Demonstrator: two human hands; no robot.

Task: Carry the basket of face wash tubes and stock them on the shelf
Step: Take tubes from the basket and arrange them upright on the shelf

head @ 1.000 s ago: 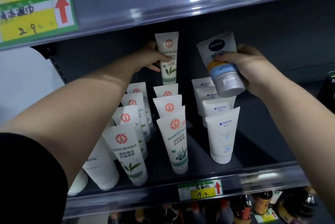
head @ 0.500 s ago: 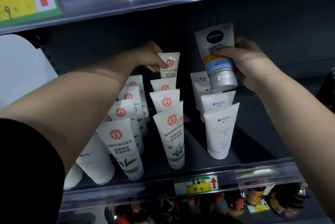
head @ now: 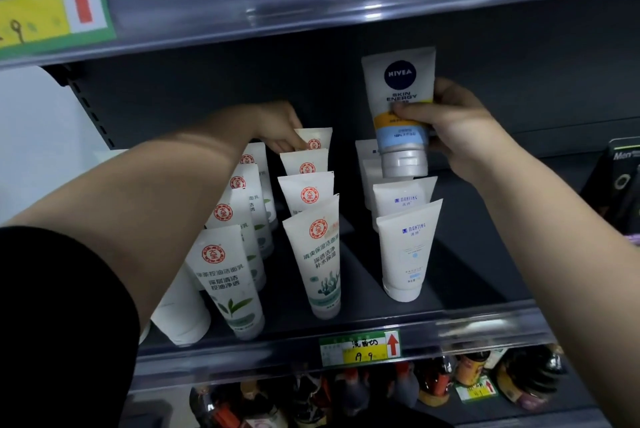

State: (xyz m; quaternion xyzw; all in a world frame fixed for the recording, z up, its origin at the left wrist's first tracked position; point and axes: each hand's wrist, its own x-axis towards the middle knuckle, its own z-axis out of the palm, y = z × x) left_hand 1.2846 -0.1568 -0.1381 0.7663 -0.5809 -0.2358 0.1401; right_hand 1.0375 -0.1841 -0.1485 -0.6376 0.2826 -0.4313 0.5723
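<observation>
Reaching to the far end of the middle row, the left hand (head: 280, 126) pinches the top edge of the rearmost red-logo tube (head: 314, 140); fingers curl over the crimp, and the tube stands cap-down, touching the tube in front of it. The right hand (head: 450, 122) grips a Nivea tube (head: 398, 105) with thumb across the front label and fingers wrapped behind. This tube is held upright, silver cap down, in the air just above the far end of the right row.

Shelf (head: 485, 327) layout:
- Left row: red-logo tubes with a green leaf print, front tube (head: 225, 278) nearest the shelf edge. The left forearm crosses over this row.
- Middle row: red-logo tubes with a seaweed print, front tube (head: 320, 254) near the edge.
- Right row: white Manting tubes, front tube (head: 405, 247) near the edge, more lined up behind it.
- Far left, near edge: a plain white tube (head: 183, 316), partly hidden under the left arm.

All shelved tubes stand on their caps. A price tag (head: 360, 348) with a red arrow sits on the shelf's front rail, below the middle and right rows. A larger tag (head: 52, 1) with a red arrow is fixed to the upper shelf rail at top left. Bottles (head: 436, 382) stand on the lower shelf. The basket is not in view.
</observation>
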